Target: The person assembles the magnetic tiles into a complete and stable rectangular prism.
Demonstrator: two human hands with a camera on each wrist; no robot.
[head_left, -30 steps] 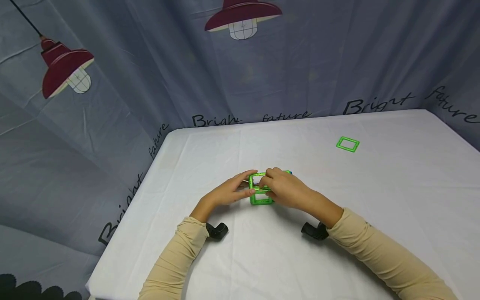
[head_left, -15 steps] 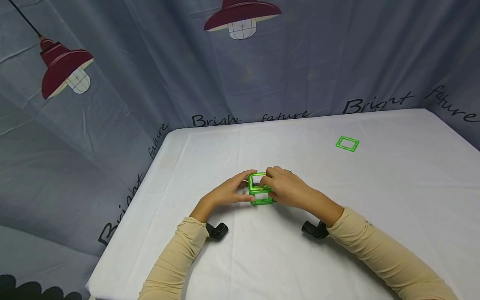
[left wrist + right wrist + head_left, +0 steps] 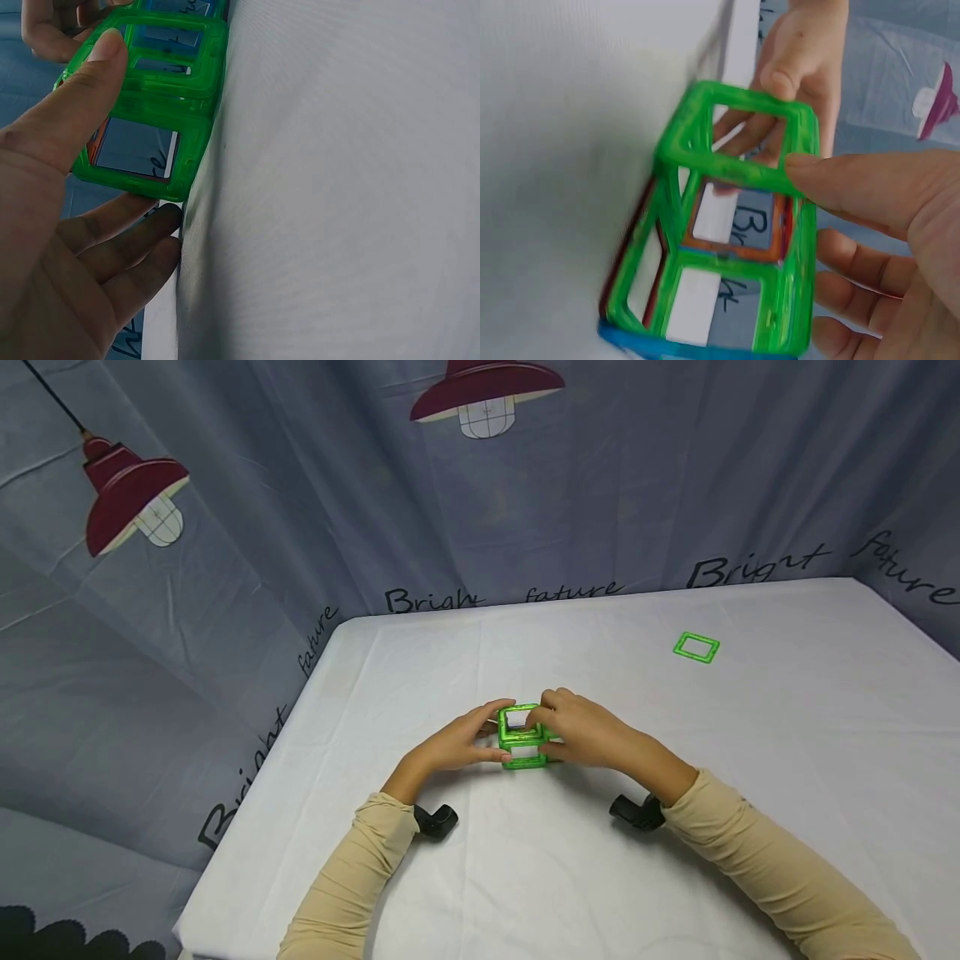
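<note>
A small box-like structure of magnetic tiles, mostly green open square frames, stands on the white table between both hands. My left hand holds its left end. In the left wrist view, the left thumb presses the near green face, with the fingers around the end. My right hand grips the right part. The right wrist view shows the right thumb at a green frame's edge and the fingers curled along the side. An orange tile shows inside, and a blue tile edges the far end.
A loose green square tile lies flat at the back right of the table. Behind the table hangs a grey-blue cloth printed with red lamps and lettering. Black wrist cameras sit below both hands.
My right hand and forearm have shifted slightly right along the tile structure, uncovering more of its top frame. The left hand stays nearly in place.
</note>
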